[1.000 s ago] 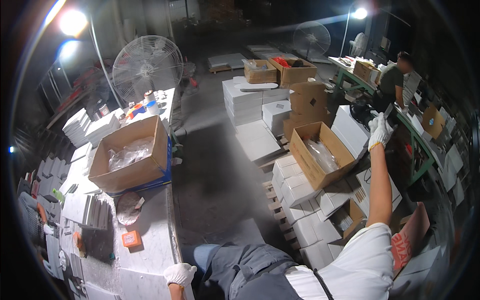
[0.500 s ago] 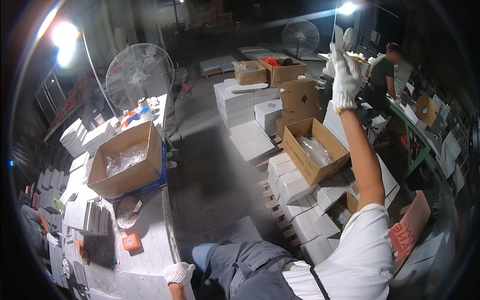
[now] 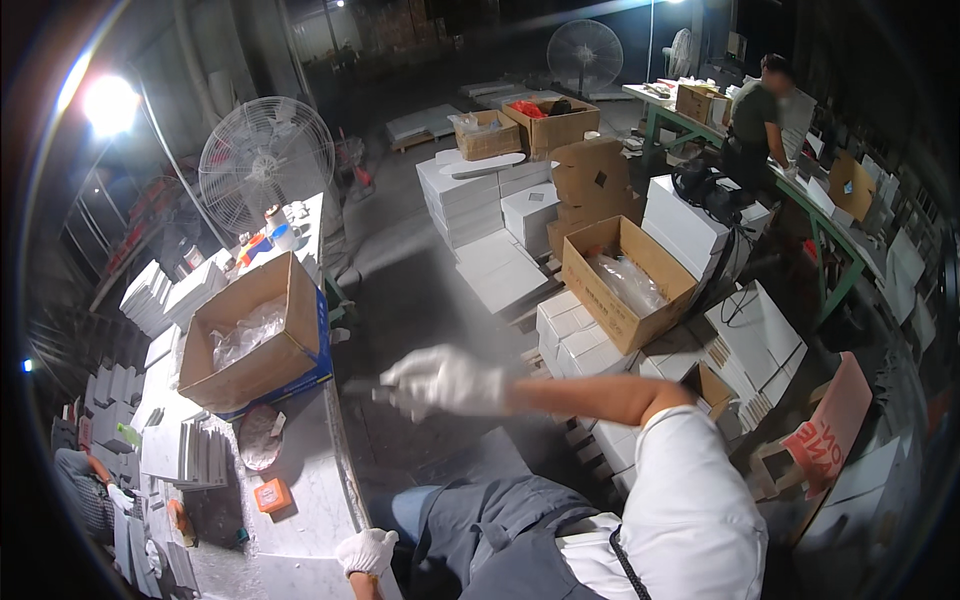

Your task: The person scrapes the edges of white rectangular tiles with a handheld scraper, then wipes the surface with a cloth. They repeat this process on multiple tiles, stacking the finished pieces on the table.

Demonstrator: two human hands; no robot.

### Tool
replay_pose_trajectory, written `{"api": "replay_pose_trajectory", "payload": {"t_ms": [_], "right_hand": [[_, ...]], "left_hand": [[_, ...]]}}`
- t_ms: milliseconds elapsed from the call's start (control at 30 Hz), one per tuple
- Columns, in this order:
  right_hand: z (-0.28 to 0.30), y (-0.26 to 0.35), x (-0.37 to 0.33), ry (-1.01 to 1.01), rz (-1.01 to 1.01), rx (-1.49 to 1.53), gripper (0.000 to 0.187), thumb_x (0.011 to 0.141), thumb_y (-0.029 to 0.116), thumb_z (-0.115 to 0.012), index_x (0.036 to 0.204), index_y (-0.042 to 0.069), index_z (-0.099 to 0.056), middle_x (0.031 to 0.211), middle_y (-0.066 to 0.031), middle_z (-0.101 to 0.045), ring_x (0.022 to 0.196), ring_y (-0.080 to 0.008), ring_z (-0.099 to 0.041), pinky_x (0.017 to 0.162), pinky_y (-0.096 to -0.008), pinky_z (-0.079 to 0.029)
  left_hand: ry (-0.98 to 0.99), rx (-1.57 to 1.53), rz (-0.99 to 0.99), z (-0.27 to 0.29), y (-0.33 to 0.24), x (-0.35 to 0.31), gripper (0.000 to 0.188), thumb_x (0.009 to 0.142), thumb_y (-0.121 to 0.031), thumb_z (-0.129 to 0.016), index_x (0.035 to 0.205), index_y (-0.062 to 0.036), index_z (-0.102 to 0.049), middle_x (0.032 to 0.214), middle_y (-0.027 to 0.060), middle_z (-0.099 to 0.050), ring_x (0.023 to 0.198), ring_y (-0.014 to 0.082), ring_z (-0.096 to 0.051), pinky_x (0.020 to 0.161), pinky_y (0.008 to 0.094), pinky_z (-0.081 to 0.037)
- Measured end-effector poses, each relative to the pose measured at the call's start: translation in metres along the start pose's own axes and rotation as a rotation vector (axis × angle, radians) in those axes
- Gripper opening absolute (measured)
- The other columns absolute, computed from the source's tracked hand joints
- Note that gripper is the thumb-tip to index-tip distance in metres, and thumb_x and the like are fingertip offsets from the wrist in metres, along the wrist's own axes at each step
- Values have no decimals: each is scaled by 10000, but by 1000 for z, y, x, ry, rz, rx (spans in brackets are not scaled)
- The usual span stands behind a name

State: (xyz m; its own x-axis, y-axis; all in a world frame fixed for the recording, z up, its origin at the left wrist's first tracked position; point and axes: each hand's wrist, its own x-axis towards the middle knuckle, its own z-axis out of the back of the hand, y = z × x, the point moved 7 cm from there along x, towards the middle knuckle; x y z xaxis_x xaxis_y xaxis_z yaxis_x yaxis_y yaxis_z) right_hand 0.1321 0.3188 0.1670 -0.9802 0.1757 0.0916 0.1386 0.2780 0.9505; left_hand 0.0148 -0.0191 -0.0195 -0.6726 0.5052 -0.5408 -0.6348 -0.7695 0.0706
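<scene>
My right hand (image 3: 440,382), in a white knit glove and smeared by motion, is closed over the aisle just right of the table. A small thin grey thing juts from its fingertips towards the table, too blurred to name. At the near table edge rests my left hand (image 3: 366,551), gloved too, its fingers curled; whatever they hold is hidden. Pale marbled slabs (image 3: 300,570) lie beside it. Further up the table are an orange box (image 3: 272,495), a round dusty dish (image 3: 261,438) and a stack of white tiles on edge (image 3: 185,452).
An open carton (image 3: 200,375) with clear plastic stands on the table. Across the aisle, another carton (image 3: 600,310) tops white boxes (image 3: 565,340) on a pallet. A large fan (image 3: 265,165) stands behind the table. Co-workers (image 3: 755,125) are at the far right and far left.
My right hand has come down from high on the right, swinging left to the table's edge with the thin thing in it. My left hand has hardly moved. The view has shifted slightly.
</scene>
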Motion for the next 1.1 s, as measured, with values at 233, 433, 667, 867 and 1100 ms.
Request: {"api": "replay_pose_trajectory", "payload": {"t_ms": [233, 433, 667, 867, 1100], "right_hand": [[-82, -193, -37, 70, -358, 385, 467, 971, 295, -753, 1337, 29, -638, 968, -4, -679, 807, -83, -617, 713, -252, -540], [-80, -266, -59, -55, -471, 500, 361, 1009, 229, -702, 1281, 2, -627, 865, -2, -632, 693, -92, -572, 625, -260, -494], [-88, -276, -80, 146, -606, 398, 356, 1019, 251, -682, 1274, 12, -613, 856, -41, -641, 693, -125, -601, 639, -301, -524], [-87, -266, -65, 103, -606, 462, 357, 992, 259, -726, 1258, 40, -631, 889, 1, -637, 743, -105, -598, 691, -319, -533], [-15, -131, 2, -129, -180, 767, 342, 994, 221, -703, 1274, 50, -605, 1114, -12, -693, 864, -100, -623, 807, -318, -560]], "left_hand": [[-58, -52, -22, -4, 2, 4, 464, 911, -617, -575, 953, -224, -816, 920, 105, -770, 928, 362, -729, 804, 487, -551], [-75, -113, 60, -2, 7, 0, 403, 875, -592, -656, 948, -235, -828, 847, 71, -773, 874, 319, -738, 788, 452, -550], [-72, -78, 82, 4, 4, -2, 392, 863, -585, -676, 943, -236, -834, 829, 62, -774, 858, 300, -742, 790, 430, -548], [-76, -73, 79, 9, 0, -5, 383, 871, -579, -680, 935, -236, -835, 822, 66, -772, 831, 299, -741, 778, 435, -545], [-56, -104, 70, 9, 0, -8, 403, 893, -582, -649, 951, -224, -827, 856, 95, -768, 869, 328, -736, 790, 456, -542]]}}
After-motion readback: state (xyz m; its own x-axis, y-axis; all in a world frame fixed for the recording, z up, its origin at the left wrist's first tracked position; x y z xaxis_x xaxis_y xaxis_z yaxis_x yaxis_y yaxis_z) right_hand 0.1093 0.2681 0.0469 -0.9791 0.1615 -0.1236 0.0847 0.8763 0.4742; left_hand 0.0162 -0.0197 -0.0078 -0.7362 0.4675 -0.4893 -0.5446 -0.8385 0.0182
